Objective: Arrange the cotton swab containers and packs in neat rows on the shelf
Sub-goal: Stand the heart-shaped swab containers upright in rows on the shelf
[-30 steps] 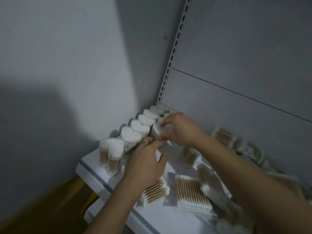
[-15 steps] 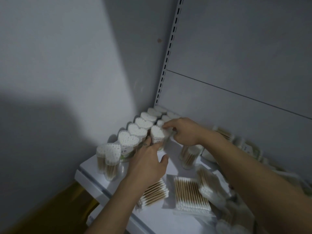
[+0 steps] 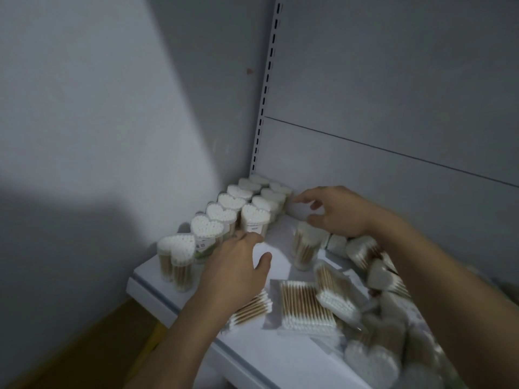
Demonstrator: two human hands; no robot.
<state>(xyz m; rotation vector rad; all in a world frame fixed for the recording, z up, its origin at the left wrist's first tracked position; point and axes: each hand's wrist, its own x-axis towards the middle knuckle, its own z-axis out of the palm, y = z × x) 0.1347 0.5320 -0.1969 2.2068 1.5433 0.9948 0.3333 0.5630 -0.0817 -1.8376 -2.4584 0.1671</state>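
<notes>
Heart-shaped cotton swab containers stand in two rows along the left wall; the front one of the inner row (image 3: 254,219) stands just beyond my left hand (image 3: 238,265). That hand hovers open, fingertips close to that container's base, holding nothing. My right hand (image 3: 334,211) hangs above the shelf (image 3: 157,279) with fingers loosely spread, empty, over an upright round container (image 3: 304,247). Flat swab packs (image 3: 304,307) lie near the front edge. Loose heart containers (image 3: 362,249) lie tumbled to the right.
The shelf's back panel and slotted upright (image 3: 265,88) close off the rear. A grey wall (image 3: 98,122) bounds the left side. A brown floor (image 3: 92,346) shows below the shelf's front left corner. A pile of tipped containers (image 3: 373,360) fills the front right.
My right hand let go of the heart container, which now stands at the front of the inner row, and drew back to the right. My left hand shifted slightly off it.
</notes>
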